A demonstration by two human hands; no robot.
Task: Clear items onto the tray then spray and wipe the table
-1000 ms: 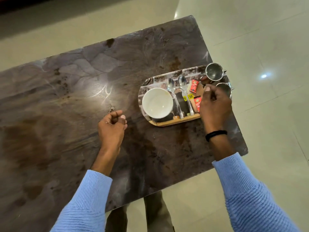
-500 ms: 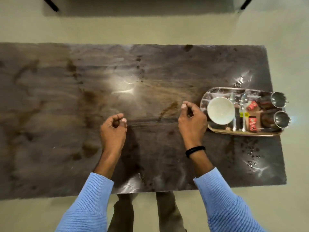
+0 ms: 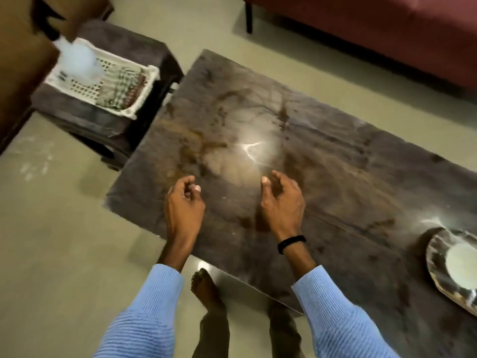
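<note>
Over the table point(image 3: 335, 156) | left hand point(image 3: 184, 205) loosely curled, empty | right hand point(image 3: 282, 200) half-open, empty | tray point(image 3: 438, 267) with white bowl point(image 3: 462, 262) at far right edge, well apart from fingers

A pale greenish tiled floor point(image 3: 64, 241) runs under everything. A dark stone-patterned counter point(image 3: 322, 177) catches a bright glare of overhead light. Off its far left corner stands a dark low stool point(image 3: 108, 125); a maroon sofa point(image 3: 374, 29) lies beyond the far edge.
</note>
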